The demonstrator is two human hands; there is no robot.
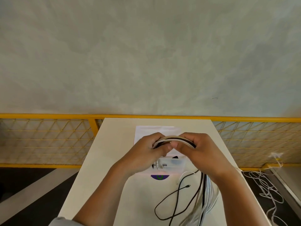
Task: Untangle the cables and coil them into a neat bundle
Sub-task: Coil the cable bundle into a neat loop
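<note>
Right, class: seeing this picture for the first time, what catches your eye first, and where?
The left hand and right hand meet above the white table, gripping an arched bundle of black and white cables between them. Loose ends trail toward the table's near right, one black cable looping. A yellow railing crosses behind.

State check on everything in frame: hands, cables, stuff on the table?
Bundle of black and white cables: arched between both hands, above the white table.
Left hand: grips the bundle.
Right hand: grips the bundle too.
Thin black cable: loose, looped on the table.
Clear plastic pouch: lying flat on the table.
Thin white cables on the floor: tangled.
</note>
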